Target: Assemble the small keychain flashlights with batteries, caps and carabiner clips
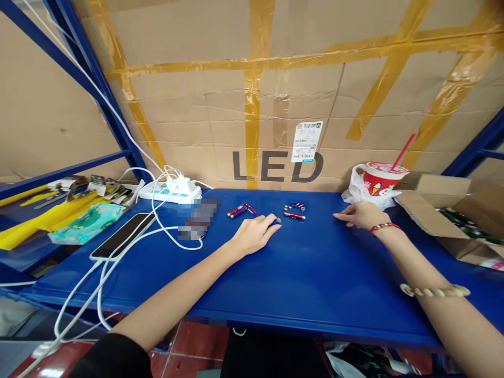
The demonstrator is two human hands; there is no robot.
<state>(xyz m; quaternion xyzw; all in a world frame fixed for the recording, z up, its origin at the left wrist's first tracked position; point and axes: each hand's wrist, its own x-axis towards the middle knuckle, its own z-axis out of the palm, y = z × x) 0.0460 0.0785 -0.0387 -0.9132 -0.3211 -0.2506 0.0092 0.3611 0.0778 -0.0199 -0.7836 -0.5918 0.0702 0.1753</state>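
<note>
Your two bare hands rest on the blue shelf (299,278), both reaching toward the small cluster of keychain lights (294,211) that lies below the "LED" lettering on the cardboard wall (275,105). Your left hand (255,233) sits just left of that cluster, palm down and fingers curled loosely over something small and dark blue at its fingertips; whether it grips that item or merely covers it cannot be told from this angle. Your right hand (360,215) lies to the right of the cluster, well apart from it, flat and relaxed with the fingers stretched toward the lights and nothing in its hold (a red bead bracelet circles the wrist). A second pair of red and purple lights (241,211) lies further left of the cluster, just beyond your left hand. The loose pieces seem spread in a row within easy reach of both hands, probably so each can be picked out singly. Far left of the cluster, a white power strip (169,192) feeds cables to a phone (122,236) lying face up, likely parked there to charge clear of the working space. To the right of the cluster, just behind your right hand, a red cup with a straw (380,178) stands on a white bag, and beyond it an open cardboard box (444,215) sits at the shelf's edge
</note>
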